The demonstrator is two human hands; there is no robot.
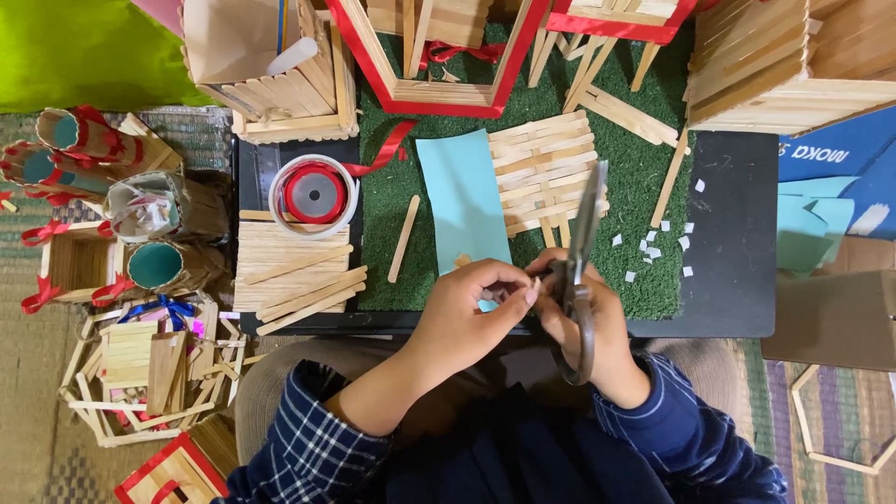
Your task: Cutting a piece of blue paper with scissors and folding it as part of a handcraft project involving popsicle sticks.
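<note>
Right hand (597, 327) gripped on scissors (581, 271), blades pointing away over the green mat (644, 177). Left hand (471, 313) pinches 1 small wooden stick piece (534, 285) at the near mat edge, touching the scissors. Blue paper strip (462, 196) and stick lattice (546, 177) lie just beyond.

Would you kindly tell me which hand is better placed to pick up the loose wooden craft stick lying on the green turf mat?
Probably the left hand: it lies nearer the loose wooden craft stick, pinching only a small piece. The right hand grips grey metal scissors.
</note>
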